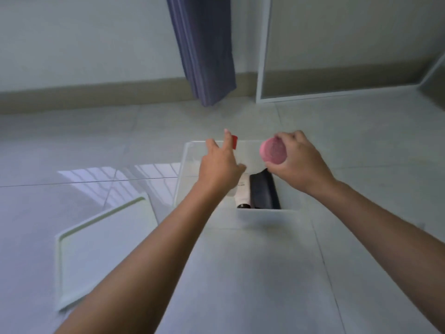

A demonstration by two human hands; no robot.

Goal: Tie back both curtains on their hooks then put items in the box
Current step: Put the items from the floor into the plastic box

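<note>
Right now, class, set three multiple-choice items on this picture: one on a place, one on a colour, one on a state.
1. Where does the lid lie?
A. on the floor left of the box
B. on the box
C. against the curtain

2. What colour is the round item in the right hand?
A. green
B. pink
C. yellow

3. How is the box?
A. closed
B. overturned
C. open, items inside

Key: 1 A, the lid lies flat on tiles; 2 B, the fingers curl round a pink item; 3 C, a dark pouch shows inside.
</note>
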